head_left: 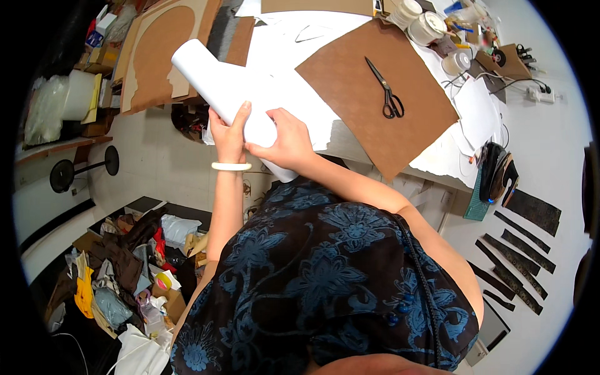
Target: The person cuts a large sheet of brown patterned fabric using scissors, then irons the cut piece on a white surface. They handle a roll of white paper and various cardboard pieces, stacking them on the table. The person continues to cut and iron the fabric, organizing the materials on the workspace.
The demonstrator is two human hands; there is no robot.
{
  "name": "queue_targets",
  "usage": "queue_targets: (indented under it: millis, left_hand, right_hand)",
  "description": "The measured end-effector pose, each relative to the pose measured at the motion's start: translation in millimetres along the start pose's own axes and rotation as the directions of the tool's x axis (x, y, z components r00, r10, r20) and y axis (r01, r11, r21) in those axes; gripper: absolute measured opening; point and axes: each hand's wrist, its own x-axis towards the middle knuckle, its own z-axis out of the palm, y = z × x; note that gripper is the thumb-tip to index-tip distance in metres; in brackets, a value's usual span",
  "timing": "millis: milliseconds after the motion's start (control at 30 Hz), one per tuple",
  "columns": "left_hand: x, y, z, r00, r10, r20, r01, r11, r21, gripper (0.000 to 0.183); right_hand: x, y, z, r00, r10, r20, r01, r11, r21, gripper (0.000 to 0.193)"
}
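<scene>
A thick roll of white paper (pixel 209 78) slants across in front of me, its far end pointing up and left. My left hand (pixel 230 134) is wrapped round the roll from the left, thumb on top; a pale bangle circles that wrist. On the roll's near right side lies my right hand (pixel 284 140), fingers curved over the paper and gripping it. To the right, a brown sheet (pixel 350 75), perhaps leather, lies on the table, with black-handled scissors (pixel 384 90) resting on it, blades pointing away.
White paper (pixel 294 47) covers much of the table (pixel 359 147). White jars (pixel 427 28) crowd its far right corner. A brown board with a curved cutout (pixel 159 50) leans at the far left. Cloth scraps (pixel 115 262) pile up at lower left; dark strips (pixel 512 256) hang at right.
</scene>
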Motion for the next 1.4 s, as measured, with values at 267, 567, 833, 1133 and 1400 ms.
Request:
queue_targets:
  millis: [267, 567, 833, 1133, 1400]
  left_hand:
    - [57.6, -1.0, 37.2, 0.961, -0.103, 0.257, 0.128, 0.988, -0.081, 0.055]
    - [214.3, -115.9, 35.8, 0.978, -0.088, 0.187, -0.092, 0.625, 0.775, 0.073]
    - [228.4, -166.1, 46.2, 0.995, -0.103, -0.016, 0.013, -0.03, 0.999, 0.091]
    - [185.7, -195.3, 90.6, 0.866, 0.205, 0.455, -0.37, -0.348, 0.861, 0.073]
    - [27.3, -250.3, 164.4, 0.6, -0.264, 0.756, -0.774, 0.051, 0.632, 0.096]
  right_hand:
    - [16.2, 38.6, -89.7, 0.995, 0.014, -0.099, -0.005, 0.995, 0.095, 0.062]
    - [-22.7, 278.5, -176.3, 0.874, 0.314, -0.371, -0.448, 0.816, -0.365, 0.026]
    - [13.3, 334.1, -178.7, 0.876, 0.309, -0.37, -0.473, 0.697, -0.539, 0.041]
    - [-2.5, 353.1, -181.2, 0.85, 0.319, -0.419, -0.489, 0.772, -0.406, 0.03]
    - [-170.2, 383.0, -280.2, 0.133, 0.444, -0.886, -0.725, 0.653, 0.219, 0.029]
